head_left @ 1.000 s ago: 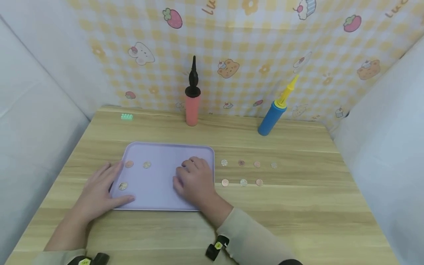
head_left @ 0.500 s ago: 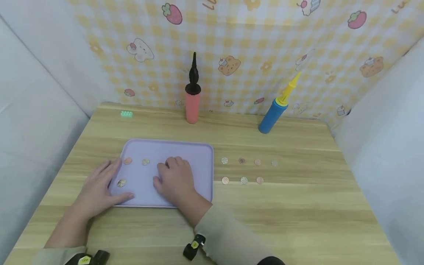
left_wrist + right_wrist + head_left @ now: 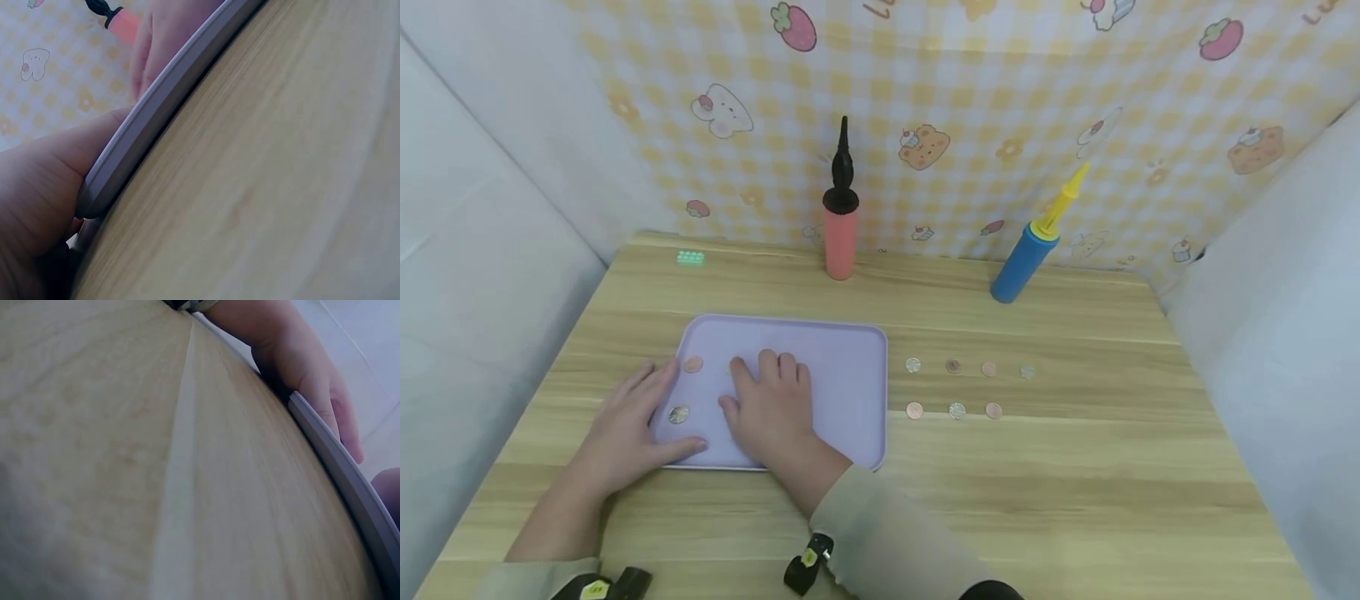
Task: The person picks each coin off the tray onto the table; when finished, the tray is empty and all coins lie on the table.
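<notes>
A lilac tray lies on the wooden table. My left hand rests at its left edge, thumb laid over the front-left corner and fingers straight along the side. In the left wrist view, the thumb crosses the tray's rim. Over the tray, my right hand lies palm down with fingers spread. Its index fingertip covers most of a coin; whether it presses on it cannot be told. A copper coin and a silvery coin lie near the left hand.
Right of the tray, several copper and silvery coins lie in two rows. At the back stand a pink pump with a black top and a leaning blue pump with a yellow nozzle. A green toy brick sits back left.
My right hand has moved left across the tray, its fingers going from bent to extended, up to the coin now under the index finger. The left hand stays at the tray's edge.
</notes>
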`<state>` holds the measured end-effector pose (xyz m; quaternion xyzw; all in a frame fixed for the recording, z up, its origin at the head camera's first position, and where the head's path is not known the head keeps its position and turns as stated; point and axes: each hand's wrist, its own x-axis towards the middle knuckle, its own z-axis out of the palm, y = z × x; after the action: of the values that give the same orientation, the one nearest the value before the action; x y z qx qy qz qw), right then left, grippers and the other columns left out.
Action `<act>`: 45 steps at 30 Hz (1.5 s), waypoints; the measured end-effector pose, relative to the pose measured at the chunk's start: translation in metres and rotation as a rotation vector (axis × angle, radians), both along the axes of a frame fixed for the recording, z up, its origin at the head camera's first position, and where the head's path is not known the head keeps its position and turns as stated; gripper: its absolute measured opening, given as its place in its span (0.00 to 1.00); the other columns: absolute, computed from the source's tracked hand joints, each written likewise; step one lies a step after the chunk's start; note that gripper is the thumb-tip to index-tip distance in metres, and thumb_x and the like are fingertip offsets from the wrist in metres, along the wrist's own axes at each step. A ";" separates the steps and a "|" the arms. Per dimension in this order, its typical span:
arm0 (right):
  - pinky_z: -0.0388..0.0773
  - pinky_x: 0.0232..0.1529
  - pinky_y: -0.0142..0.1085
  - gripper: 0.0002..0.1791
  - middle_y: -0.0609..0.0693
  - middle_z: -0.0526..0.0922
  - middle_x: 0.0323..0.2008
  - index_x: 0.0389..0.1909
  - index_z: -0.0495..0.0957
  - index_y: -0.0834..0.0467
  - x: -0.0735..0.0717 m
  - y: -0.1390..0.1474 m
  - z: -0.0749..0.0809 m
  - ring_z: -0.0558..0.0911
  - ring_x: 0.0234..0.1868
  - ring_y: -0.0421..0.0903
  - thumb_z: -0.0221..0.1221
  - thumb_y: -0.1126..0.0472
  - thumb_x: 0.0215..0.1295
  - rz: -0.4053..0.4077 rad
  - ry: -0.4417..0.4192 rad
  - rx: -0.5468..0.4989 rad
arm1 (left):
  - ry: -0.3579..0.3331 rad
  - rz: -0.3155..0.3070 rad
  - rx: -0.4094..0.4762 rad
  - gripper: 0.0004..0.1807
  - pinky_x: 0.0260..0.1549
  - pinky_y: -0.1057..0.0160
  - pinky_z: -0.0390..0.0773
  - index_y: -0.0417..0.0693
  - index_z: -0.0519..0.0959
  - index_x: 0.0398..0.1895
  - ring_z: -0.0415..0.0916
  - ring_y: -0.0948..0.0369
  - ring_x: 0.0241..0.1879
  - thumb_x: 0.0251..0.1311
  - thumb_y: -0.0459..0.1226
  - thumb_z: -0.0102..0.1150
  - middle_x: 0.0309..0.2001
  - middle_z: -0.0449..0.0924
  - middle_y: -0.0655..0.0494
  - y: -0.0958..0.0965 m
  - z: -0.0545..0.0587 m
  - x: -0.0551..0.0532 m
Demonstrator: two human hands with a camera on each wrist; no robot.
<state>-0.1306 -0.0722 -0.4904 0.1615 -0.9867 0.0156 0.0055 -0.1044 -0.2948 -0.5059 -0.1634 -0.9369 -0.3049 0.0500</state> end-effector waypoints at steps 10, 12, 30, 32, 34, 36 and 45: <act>0.66 0.68 0.43 0.11 0.42 0.73 0.65 0.53 0.86 0.32 -0.004 0.005 -0.002 0.68 0.66 0.44 0.63 0.39 0.76 -0.046 -0.008 -0.288 | -0.003 0.003 -0.001 0.70 0.73 0.22 0.41 0.36 0.54 0.85 0.47 0.27 0.79 0.44 0.52 0.87 0.78 0.60 0.27 -0.002 0.001 0.001; 0.65 0.69 0.43 0.10 0.42 0.73 0.66 0.51 0.87 0.34 -0.006 0.007 -0.001 0.67 0.67 0.44 0.66 0.40 0.74 -0.055 -0.038 -0.334 | -0.006 0.003 -0.001 0.70 0.73 0.23 0.41 0.36 0.54 0.85 0.47 0.27 0.79 0.44 0.52 0.87 0.78 0.60 0.27 -0.001 0.001 0.001; 0.72 0.53 0.30 0.09 0.29 0.90 0.43 0.45 0.92 0.39 -0.007 0.015 -0.006 0.80 0.49 0.33 0.76 0.49 0.65 0.202 0.121 -0.515 | 0.009 -0.002 0.004 0.69 0.73 0.23 0.43 0.34 0.55 0.84 0.49 0.25 0.78 0.43 0.51 0.87 0.77 0.61 0.27 0.002 0.003 0.001; 0.71 0.54 0.28 0.13 0.30 0.90 0.42 0.44 0.92 0.40 -0.007 0.016 -0.006 0.80 0.48 0.32 0.80 0.48 0.58 0.197 0.117 -0.580 | 0.008 -0.003 0.005 0.69 0.73 0.22 0.42 0.34 0.55 0.84 0.49 0.25 0.78 0.43 0.51 0.87 0.77 0.61 0.27 0.002 0.003 0.001; 0.71 0.55 0.25 0.16 0.31 0.90 0.41 0.44 0.93 0.41 -0.006 0.017 -0.005 0.80 0.47 0.31 0.83 0.47 0.54 0.192 0.109 -0.641 | 0.008 -0.003 0.004 0.69 0.73 0.22 0.42 0.34 0.55 0.84 0.49 0.26 0.78 0.44 0.51 0.87 0.77 0.61 0.26 0.001 0.004 0.001; 0.70 0.54 0.22 0.19 0.32 0.91 0.42 0.46 0.94 0.43 -0.006 0.018 -0.004 0.81 0.46 0.30 0.84 0.49 0.52 0.190 0.106 -0.680 | 0.011 -0.005 0.005 0.69 0.73 0.22 0.42 0.35 0.55 0.84 0.49 0.26 0.78 0.44 0.51 0.87 0.77 0.61 0.27 0.001 0.003 0.001; 0.73 0.53 0.17 0.19 0.40 0.92 0.44 0.52 0.91 0.49 -0.004 0.023 -0.002 0.85 0.44 0.29 0.80 0.56 0.59 0.222 0.067 -0.771 | 0.014 -0.008 0.004 0.68 0.74 0.24 0.42 0.36 0.55 0.84 0.49 0.26 0.78 0.44 0.51 0.87 0.77 0.62 0.27 0.000 0.001 0.000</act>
<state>-0.1342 -0.0491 -0.4923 0.2536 -0.8843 0.3801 0.0963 -0.1047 -0.2949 -0.5050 -0.1694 -0.9353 -0.3057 0.0557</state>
